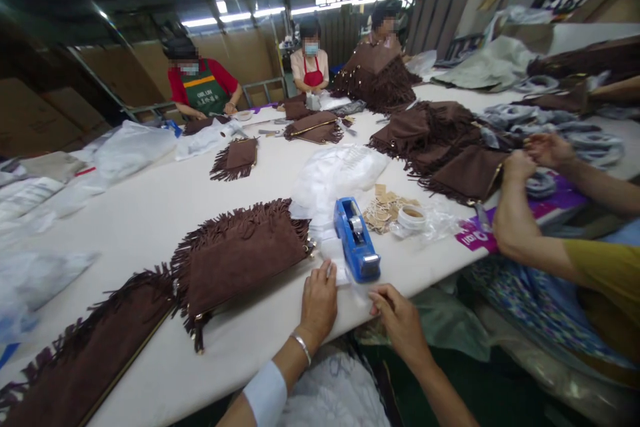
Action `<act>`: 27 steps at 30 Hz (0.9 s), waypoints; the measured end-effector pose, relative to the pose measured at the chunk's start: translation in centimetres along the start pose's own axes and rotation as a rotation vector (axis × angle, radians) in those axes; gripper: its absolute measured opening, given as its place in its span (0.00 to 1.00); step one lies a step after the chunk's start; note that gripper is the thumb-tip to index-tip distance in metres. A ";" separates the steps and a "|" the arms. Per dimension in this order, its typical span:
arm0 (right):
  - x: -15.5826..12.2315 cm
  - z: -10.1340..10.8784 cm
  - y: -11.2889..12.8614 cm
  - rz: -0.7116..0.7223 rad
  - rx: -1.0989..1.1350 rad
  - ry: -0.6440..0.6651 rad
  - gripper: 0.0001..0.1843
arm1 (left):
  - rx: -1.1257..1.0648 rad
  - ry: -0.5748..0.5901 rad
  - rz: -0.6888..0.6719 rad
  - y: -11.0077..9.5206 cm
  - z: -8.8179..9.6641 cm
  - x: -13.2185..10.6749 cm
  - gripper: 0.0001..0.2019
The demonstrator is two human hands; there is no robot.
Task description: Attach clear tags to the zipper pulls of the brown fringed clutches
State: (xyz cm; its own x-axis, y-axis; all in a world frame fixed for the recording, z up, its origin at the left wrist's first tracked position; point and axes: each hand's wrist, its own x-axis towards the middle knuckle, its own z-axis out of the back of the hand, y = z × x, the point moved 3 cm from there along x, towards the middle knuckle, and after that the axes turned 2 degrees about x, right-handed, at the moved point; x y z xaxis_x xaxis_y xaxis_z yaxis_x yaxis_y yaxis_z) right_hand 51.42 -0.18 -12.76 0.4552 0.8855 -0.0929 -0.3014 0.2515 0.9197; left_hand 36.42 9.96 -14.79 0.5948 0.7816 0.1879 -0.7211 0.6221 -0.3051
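A pale counter (125, 220) spans the scene, sloping down toward the left. Across it sit 3 people: a person in a green apron (207, 95), a person in a red apron (313, 75) and a person partly behind a tall brown fringed heap (376, 70). At the right, a co-worker's mustard sleeve (603, 273) leads to forearms reaching over a nearer brown pile (433, 137). On the left lie 2 fringed pouches, the near pouch (95, 353) cut off by the frame and the middle pouch (240, 260) lying just left of the wearer's hands.

A crumpled white plastic bag (333, 180) lies behind a blue tape dispenser (357, 240). The left hand (319, 299) has its fingers lying on pale plastic film (342, 273), on the counter beside the dispenser. The right hand (396, 320) is curled near the counter's edge, thumb close to forefinger; I cannot tell whether either hand is clamped on the film. Right of the dispenser are a white tape roll (411, 216) and small tan tags (384, 208). A silvery bracelet (302, 349) circles the left wrist.
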 end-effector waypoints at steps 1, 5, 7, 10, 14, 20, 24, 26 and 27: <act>-0.4 0.5 0.5 -0.039 0.036 0.020 0.13 | -0.030 0.011 0.001 0.1 0.2 0.2 0.26; -1.5 1.0 3.3 -0.099 0.132 0.148 0.13 | -0.411 0.046 0.086 1.8 2.9 0.0 0.29; -1.6 0.2 4.6 -0.102 0.149 0.238 0.13 | -0.648 0.005 0.186 2.9 5.6 -0.9 0.27; -1.2 -2.1 6.7 -0.063 0.143 0.417 0.13 | -0.893 -0.005 0.236 3.7 9.6 -3.0 0.20; -0.2 -6.3 9.2 0.082 0.082 0.532 0.11 | -1.044 0.166 0.349 4.7 10.9 -6.1 0.09; -0.9 -12.4 8.2 -0.213 0.422 0.546 0.22 | -1.199 0.007 0.679 8.8 9.2 -10.3 0.07; -2.8 -15.9 7.6 -0.362 0.544 0.628 0.18 | -1.103 -0.029 0.692 10.2 9.9 -12.1 0.08; -3.1 -17.1 7.8 -0.305 0.479 0.573 0.18 | -0.992 -0.053 0.677 10.7 10.5 -13.0 0.10; -3.2 -17.6 8.0 -0.247 0.417 0.540 0.18 | -0.935 -0.067 0.672 10.9 10.8 -13.4 0.11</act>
State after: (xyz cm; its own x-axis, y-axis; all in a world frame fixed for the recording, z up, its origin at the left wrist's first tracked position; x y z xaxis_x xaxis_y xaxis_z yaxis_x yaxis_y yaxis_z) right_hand 32.82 5.87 -11.81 -0.0414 0.9186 -0.3929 0.1505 0.3945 0.9065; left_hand 16.75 6.75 -10.57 0.1500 0.9605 -0.2342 -0.3232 -0.1762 -0.9298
